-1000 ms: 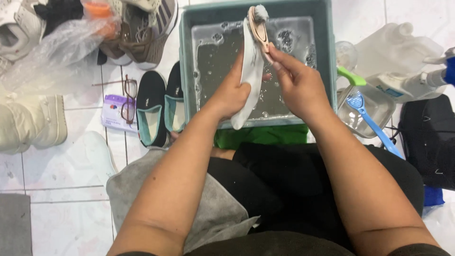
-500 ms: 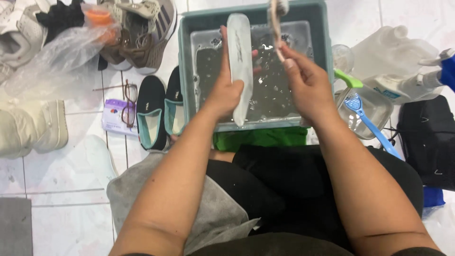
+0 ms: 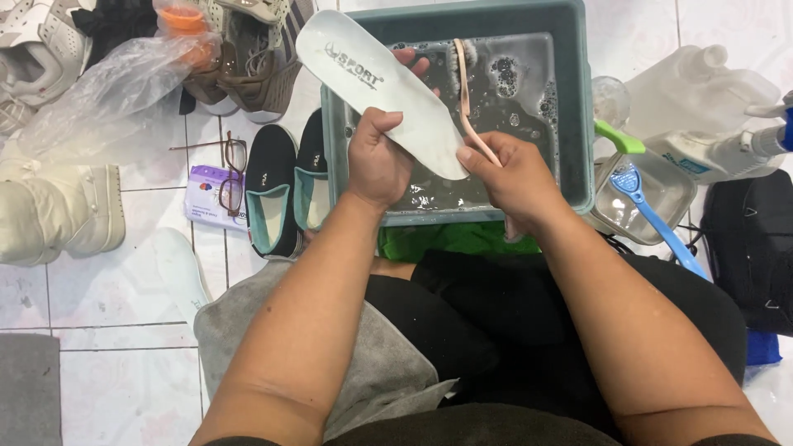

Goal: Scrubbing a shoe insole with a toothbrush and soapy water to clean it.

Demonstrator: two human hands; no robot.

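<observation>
My left hand (image 3: 378,157) grips a white shoe insole (image 3: 376,87), held flat and slanting up to the left over a grey-green tub (image 3: 578,124) of soapy water. My right hand (image 3: 516,177) holds a pale pink brush (image 3: 467,91) by its handle, with the bristle head up over the water and close beside the insole's right edge. Both hands are above the tub's near half.
A pair of dark slip-on shoes (image 3: 285,186) lies left of the tub, next to glasses (image 3: 231,169) on a small packet. Sneakers (image 3: 256,49), a plastic bag (image 3: 107,83) and a white boot (image 3: 58,211) sit at left. A clear container with a blue brush (image 3: 652,202), white bottles (image 3: 710,83) and a black bag (image 3: 747,239) are at right. A grey towel (image 3: 372,372) covers my lap.
The insole has turned from upright and edge-on to flat, its top face showing and its tip swung left. The brush has come down beside it.
</observation>
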